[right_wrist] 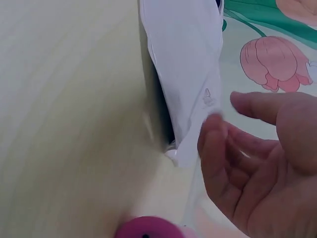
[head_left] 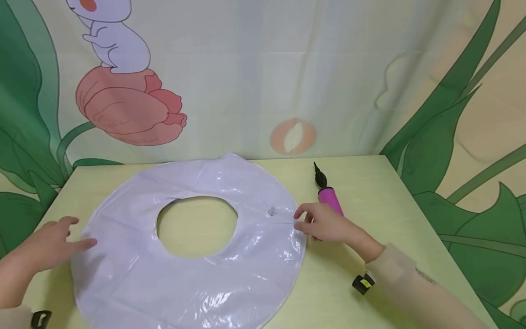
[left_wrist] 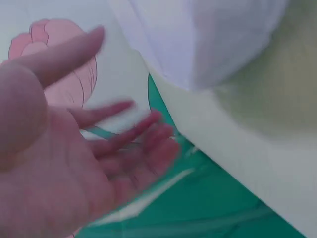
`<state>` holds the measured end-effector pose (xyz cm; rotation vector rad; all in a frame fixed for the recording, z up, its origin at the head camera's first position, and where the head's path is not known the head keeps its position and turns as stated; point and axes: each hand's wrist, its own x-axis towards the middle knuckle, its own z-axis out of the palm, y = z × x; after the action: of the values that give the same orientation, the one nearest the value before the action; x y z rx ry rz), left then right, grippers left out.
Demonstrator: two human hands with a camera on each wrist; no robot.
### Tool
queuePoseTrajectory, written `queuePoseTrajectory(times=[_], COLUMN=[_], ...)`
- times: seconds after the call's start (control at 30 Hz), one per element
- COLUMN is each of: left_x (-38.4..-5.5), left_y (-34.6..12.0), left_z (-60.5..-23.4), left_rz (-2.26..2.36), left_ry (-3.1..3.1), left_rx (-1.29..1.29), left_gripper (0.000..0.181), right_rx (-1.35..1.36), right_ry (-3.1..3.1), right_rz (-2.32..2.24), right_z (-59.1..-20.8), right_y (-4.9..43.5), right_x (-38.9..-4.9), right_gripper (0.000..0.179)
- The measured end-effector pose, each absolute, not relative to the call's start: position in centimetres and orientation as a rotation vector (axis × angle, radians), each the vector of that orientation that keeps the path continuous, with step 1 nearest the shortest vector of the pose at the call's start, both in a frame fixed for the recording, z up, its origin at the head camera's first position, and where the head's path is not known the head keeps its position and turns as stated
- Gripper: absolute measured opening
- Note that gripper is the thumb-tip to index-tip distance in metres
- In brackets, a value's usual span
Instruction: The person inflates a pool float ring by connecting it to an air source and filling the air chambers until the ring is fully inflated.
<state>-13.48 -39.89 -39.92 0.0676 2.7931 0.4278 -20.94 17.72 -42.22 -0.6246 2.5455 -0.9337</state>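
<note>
A pale, glossy swim ring (head_left: 263,265), wrinkled and only loosely filled, covers the left and middle of the table. On its right side is a small clear patch that looks like a valve (head_left: 271,211). My left hand (head_left: 49,246) hovers by the ring's left edge with fingers spread; in the left wrist view the palm (left_wrist: 54,163) holds nothing. At the right edge, my right hand (head_left: 324,222) is loosely bent, and the right wrist view shows a gap between thumb and fingers. Beside it lies a magenta hand pump (head_left: 330,199) with a black nozzle, partly hidden behind that hand.
The pale yellow table (head_left: 370,192) ends at a printed cloth backdrop (head_left: 230,91) with flowers and leaves. A black wrist strap (head_left: 363,283) hangs at the right sleeve, another (head_left: 41,319) at the left.
</note>
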Motion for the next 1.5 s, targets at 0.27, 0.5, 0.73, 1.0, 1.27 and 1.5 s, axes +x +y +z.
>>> queuePoseTrajectory(times=[0.27,0.5,0.73,1.0,1.27,1.5], left_x=[-15.2,-14.8,-14.5,-16.5,-17.9,-19.4], left_y=[-36.2,-35.5,-34.7,-33.6,-28.1,-21.8], left_z=[-42.3,-42.9,-41.6,-40.8,-38.5,-37.7], left_rz=[0.595,0.538,0.425,0.312,0.306,0.429], left_ry=[2.736,2.632,2.606,2.578,2.716,2.765], left_rx=[0.386,0.307,0.307,0.249,0.361,0.574], left_gripper=[0.082,0.089,0.061,0.051,0.052,0.048], right_rx=[-0.852,-0.891,-0.903,-0.927,-0.967,-0.888], right_ry=[2.738,2.604,2.607,2.631,2.711,2.694], right_rz=[-0.522,-0.337,-0.299,-0.317,-0.434,-0.564], right_z=[-43.0,-44.0,-43.8,-43.3,-42.8,-42.5], right_y=[15.6,15.9,16.2,15.8,15.3,14.7], right_x=[-21.9,-21.9,-22.1,-22.6,-24.0,-24.7], right_gripper=[0.071,0.069,0.069,0.059,0.038,0.019])
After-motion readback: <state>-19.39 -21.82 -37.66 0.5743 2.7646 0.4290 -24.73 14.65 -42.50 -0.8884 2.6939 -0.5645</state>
